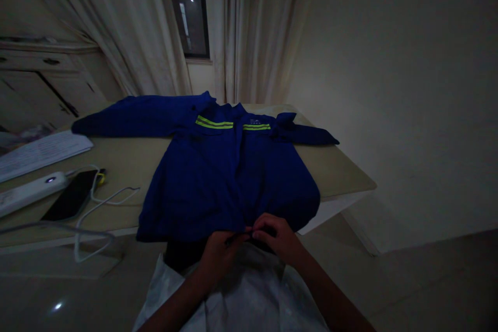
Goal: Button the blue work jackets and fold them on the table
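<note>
A dark blue work jacket [229, 176] with yellow reflective stripes across the chest lies spread flat on a beige table [334, 171], sleeves out to both sides. Its bottom hem hangs over the table's near edge. My left hand [220, 257] and my right hand [278, 238] meet at the middle of that hem, fingers pinched closed on the fabric where the two front panels join. What sits between the fingertips is too dark to make out beyond the cloth.
On the table's left lie a black phone [72, 194], a white power strip [29, 192] with white cables [97, 207], and papers [42, 150]. Curtains [249, 31] and a dark window [189, 5] stand behind; a cabinet [42, 83] is at far left.
</note>
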A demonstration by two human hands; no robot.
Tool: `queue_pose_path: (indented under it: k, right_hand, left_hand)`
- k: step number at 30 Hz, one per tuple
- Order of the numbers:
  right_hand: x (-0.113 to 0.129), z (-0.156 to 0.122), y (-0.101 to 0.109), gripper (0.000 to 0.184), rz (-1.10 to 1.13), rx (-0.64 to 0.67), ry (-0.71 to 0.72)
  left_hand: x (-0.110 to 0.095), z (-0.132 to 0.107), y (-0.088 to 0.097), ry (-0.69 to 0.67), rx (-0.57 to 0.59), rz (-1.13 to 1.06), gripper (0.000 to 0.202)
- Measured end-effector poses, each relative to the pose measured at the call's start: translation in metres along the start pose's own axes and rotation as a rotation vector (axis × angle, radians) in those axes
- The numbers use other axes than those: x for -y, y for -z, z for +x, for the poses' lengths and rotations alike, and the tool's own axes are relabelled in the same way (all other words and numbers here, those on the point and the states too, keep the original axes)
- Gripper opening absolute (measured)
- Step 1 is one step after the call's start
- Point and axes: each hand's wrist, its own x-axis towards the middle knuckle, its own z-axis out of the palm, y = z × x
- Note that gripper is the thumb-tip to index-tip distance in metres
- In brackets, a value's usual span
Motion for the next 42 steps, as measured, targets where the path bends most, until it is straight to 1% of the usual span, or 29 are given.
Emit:
queue_pose_path:
  k: [5, 10, 15, 20, 26, 32, 38, 42]
  right_hand:
    - [-0.004, 0.001, -0.002, 0.011, 0.014, -0.002, -0.015]
    - [-0.003, -0.001, -0.003, 0.011, 0.023, -0.02, 0.0]
    - [0.001, -0.001, -0.003, 0.016, 0.035, -0.028, 0.011]
    - [-0.006, 0.001, -0.004, 0.023, 0.07, -0.051, 0.058]
    - [-0.015, 0.003, -0.005, 0.029, 0.207, -0.044, 0.001]
    - [-0.011, 0.003, -0.002, 0.032, 0.273, -0.019, -0.063]
    - [-0.006, 0.004, 0.003, 0.034, 0.298, 0.05, -0.089]
    - [-0.008, 0.006, 0.003, 0.037, 0.314, 0.038, -0.096]
  left_hand:
    - [-0.003, 0.001, 0.002, 0.018, 0.033, -0.023, 0.022]
    - [-0.003, 0.002, 0.002, 0.031, -0.003, -0.015, 0.025]
    - [0.0, 0.002, 0.002, 0.027, -0.018, -0.012, 0.025]
    - [0.004, 0.001, 0.003, 0.02, 0.003, 0.003, 0.026]
    - [0.009, 0.003, 0.002, -0.039, 0.001, 0.093, 0.025]
    - [0.014, 0.004, -0.001, -0.166, -0.044, 0.178, 0.024]
    - [0.017, 0.002, -0.001, -0.157, -0.019, 0.188, 0.026]
    - [0.017, 0.002, -0.001, -0.168, -0.001, 0.191, 0.028]
